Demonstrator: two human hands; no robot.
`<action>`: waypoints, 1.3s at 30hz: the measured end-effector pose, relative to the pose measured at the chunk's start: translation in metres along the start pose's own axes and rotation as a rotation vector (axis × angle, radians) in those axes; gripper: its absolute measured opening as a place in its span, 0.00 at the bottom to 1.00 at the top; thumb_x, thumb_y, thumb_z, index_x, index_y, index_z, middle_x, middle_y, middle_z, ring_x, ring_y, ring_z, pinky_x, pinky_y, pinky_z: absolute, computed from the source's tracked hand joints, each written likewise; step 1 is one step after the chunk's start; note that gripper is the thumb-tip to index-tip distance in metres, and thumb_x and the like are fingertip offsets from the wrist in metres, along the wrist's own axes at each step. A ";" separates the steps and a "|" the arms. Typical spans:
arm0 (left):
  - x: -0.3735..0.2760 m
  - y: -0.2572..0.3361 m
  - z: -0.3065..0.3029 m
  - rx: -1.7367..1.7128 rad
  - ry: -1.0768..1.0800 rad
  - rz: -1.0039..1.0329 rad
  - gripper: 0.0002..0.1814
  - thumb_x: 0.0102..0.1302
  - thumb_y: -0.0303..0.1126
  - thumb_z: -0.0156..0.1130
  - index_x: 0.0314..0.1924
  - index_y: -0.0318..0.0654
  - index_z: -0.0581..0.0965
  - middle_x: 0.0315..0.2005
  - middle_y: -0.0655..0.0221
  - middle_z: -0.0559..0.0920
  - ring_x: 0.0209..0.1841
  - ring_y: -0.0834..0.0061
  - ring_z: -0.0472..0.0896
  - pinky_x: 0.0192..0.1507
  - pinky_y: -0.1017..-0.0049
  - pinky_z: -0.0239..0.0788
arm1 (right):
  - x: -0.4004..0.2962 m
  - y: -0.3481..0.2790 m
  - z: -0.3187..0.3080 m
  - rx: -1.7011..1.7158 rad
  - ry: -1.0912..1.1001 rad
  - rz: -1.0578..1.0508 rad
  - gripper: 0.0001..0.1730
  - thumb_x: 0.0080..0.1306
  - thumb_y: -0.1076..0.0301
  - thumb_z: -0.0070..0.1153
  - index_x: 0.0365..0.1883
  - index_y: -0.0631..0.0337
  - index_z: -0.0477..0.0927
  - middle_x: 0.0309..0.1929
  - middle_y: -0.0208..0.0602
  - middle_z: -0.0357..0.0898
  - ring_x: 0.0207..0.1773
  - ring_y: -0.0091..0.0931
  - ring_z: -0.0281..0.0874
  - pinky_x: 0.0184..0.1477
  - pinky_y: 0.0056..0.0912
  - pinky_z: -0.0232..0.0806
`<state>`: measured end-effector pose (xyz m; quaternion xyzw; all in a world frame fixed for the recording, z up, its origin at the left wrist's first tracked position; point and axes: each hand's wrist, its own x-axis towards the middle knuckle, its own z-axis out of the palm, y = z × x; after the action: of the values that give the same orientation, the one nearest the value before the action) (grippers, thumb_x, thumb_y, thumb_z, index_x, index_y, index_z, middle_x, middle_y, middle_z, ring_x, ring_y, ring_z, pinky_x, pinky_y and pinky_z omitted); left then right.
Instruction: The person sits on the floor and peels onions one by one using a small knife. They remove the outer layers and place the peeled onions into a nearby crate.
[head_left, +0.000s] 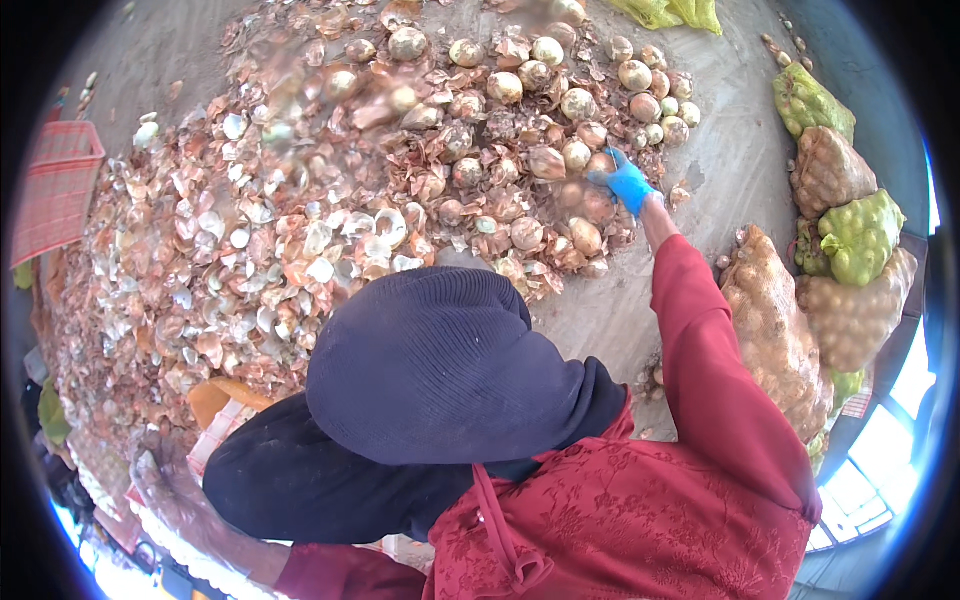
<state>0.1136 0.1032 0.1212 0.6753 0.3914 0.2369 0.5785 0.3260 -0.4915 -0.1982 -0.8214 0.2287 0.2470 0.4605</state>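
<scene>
My right hand (628, 185), in a blue glove, reaches to the right edge of a heap of onions. Its fingers lie on both sides of a brown onion (600, 163); a thin pale line by the fingertips is too small to name. Close by are a paler onion (577, 155) and another onion (585, 236) among loose skins. At the lower left my left forearm (262, 561) comes out of a red sleeve. Beyond it, my left hand (154, 476) is blurred by glare and looks covered in clear plastic, so its grip cannot be made out.
Papery onion skins (247, 247) spread widely over the concrete floor (724, 142). A red plastic crate (64, 187) stands at far left. Filled mesh sacks (776, 322) line the right side, and a yellow-green net (671, 11) lies at the top. My knees (442, 367) are in front.
</scene>
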 end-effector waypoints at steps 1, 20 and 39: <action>-0.002 0.002 0.004 0.030 0.023 -0.005 0.16 0.69 0.30 0.55 0.52 0.24 0.73 0.47 0.56 0.77 0.47 0.65 0.78 0.54 0.72 0.71 | -0.002 -0.005 0.004 -0.044 0.038 -0.003 0.43 0.54 0.63 0.70 0.65 0.61 0.63 0.43 0.36 0.78 0.29 0.21 0.73 0.26 0.25 0.67; -0.063 0.023 0.146 0.013 -0.653 0.339 0.46 0.56 0.43 0.71 0.67 0.30 0.57 0.60 0.52 0.69 0.57 0.60 0.73 0.57 0.64 0.68 | -0.196 -0.320 0.123 0.671 -1.219 -0.400 0.34 0.72 0.38 0.38 0.70 0.43 0.58 0.34 0.40 0.78 0.17 0.14 0.60 0.18 0.15 0.56; -0.060 0.024 0.088 -0.513 -0.427 0.116 0.30 0.59 0.23 0.62 0.62 0.34 0.64 0.50 0.66 0.75 0.52 0.77 0.74 0.55 0.75 0.68 | -0.303 -0.362 0.141 -0.693 -0.449 -1.602 0.17 0.66 0.65 0.51 0.53 0.49 0.71 0.37 0.46 0.76 0.33 0.45 0.78 0.30 0.46 0.69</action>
<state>0.1528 0.0021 0.1329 0.5632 0.1502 0.2135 0.7840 0.2825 -0.1538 0.1571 -0.7598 -0.5948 0.0617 0.2552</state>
